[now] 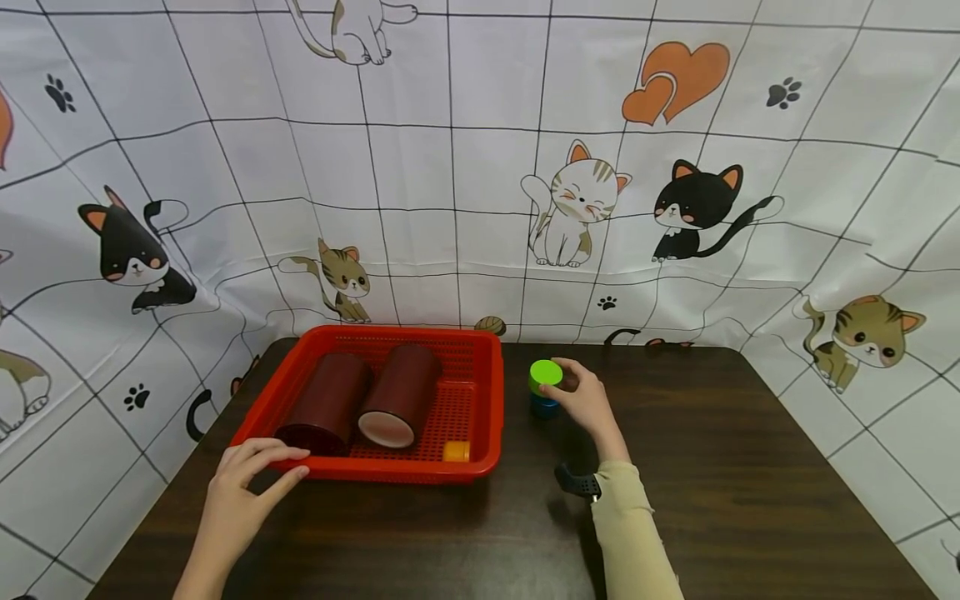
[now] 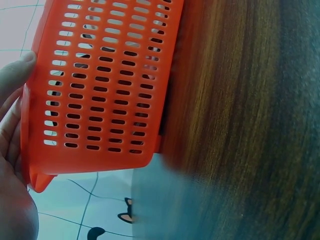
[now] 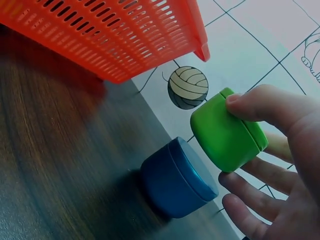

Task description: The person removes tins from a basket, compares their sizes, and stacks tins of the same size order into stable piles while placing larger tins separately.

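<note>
In the head view, my right hand (image 1: 588,402) pinches a small round green tin (image 1: 545,374) between thumb and fingers. A blue tin (image 3: 177,177) of similar shape stands upright on the table just below it. The right wrist view shows the green tin tilted above the blue lid; whether they touch I cannot tell. At the front left corner of a red plastic basket (image 1: 480,462), my left hand (image 1: 240,492) holds the rim, thumb outside and fingers over the edge. Two dark brown cylinders (image 1: 330,396) lie in the basket, with a small yellow-orange piece (image 1: 456,451) near its front right.
The dark wood table (image 1: 712,467) ends at a white curtain (image 1: 480,183) printed with cats and grid lines, which surrounds it at the back and sides. A black band (image 1: 576,482) is around my right wrist.
</note>
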The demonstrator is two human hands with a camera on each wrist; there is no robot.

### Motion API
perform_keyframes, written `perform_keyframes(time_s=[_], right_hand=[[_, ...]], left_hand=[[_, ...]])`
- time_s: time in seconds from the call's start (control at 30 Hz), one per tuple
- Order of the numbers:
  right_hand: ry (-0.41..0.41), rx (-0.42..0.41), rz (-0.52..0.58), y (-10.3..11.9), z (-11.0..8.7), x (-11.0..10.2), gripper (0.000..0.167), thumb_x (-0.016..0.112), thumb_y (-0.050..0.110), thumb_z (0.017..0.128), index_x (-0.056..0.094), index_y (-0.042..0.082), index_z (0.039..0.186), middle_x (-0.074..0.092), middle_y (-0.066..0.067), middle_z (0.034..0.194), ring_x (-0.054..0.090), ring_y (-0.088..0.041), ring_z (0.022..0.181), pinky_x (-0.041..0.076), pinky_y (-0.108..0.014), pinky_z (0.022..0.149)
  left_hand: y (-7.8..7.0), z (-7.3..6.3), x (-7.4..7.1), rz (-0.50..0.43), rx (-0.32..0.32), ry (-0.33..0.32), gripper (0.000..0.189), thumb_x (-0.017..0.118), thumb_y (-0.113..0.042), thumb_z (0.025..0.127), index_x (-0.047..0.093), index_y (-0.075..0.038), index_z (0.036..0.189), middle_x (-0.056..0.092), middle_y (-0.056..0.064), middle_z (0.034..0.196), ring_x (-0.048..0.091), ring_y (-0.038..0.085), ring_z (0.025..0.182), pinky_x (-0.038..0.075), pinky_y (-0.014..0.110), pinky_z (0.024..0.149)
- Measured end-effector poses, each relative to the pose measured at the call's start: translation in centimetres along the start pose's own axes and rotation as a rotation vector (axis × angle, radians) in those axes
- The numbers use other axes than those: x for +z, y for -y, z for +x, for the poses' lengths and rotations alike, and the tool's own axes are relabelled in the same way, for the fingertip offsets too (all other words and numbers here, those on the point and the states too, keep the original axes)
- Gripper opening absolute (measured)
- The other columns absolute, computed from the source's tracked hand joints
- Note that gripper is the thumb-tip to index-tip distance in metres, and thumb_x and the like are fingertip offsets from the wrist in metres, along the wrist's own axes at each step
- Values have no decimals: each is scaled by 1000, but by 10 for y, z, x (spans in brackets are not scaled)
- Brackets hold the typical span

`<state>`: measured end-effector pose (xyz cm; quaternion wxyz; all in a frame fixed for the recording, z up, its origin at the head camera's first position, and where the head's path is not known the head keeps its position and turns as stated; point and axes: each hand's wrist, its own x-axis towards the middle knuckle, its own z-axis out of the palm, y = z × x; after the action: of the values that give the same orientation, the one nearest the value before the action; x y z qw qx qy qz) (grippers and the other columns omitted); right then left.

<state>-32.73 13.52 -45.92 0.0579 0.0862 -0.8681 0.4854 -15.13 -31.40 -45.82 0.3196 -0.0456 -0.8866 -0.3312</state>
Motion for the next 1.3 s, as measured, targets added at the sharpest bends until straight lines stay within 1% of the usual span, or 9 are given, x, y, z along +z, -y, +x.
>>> perform_keyframes(time_s=[0.37, 0.9, 1.13, 1.3], right_hand=[[-7, 12, -2, 1, -5, 1, 61, 74, 19, 88, 51, 8, 143, 58, -19, 138, 61, -36, 122, 53, -49, 97], [-14, 22, -20, -1, -9, -1, 60, 73, 20, 89, 51, 8, 143, 61, -19, 135, 61, -35, 122, 52, -50, 97], [-22, 20, -38, -2, -9, 0, 60, 73, 20, 89, 51, 6, 142, 62, -20, 132, 63, -34, 116, 53, -49, 94], [-25, 21, -40, -3, -8, 0, 59, 73, 20, 89, 52, 7, 142, 62, -20, 132, 63, -35, 117, 53, -49, 96]], left_hand=[[-2, 0, -1, 7, -3, -2, 33, 88, -7, 69, 78, -26, 94, 63, -6, 97, 37, -8, 101, 33, 26, 83], [-2, -1, -1, 7, -5, -3, 33, 88, -7, 69, 78, -26, 94, 63, -6, 98, 37, -8, 100, 33, 26, 82], [-2, -1, 0, 3, -7, -3, 33, 88, -7, 69, 78, -26, 94, 63, -7, 98, 37, -7, 100, 33, 26, 82], [-2, -1, 0, 6, -12, -1, 33, 88, -7, 69, 78, -26, 94, 63, -7, 98, 37, -8, 101, 33, 26, 83]])
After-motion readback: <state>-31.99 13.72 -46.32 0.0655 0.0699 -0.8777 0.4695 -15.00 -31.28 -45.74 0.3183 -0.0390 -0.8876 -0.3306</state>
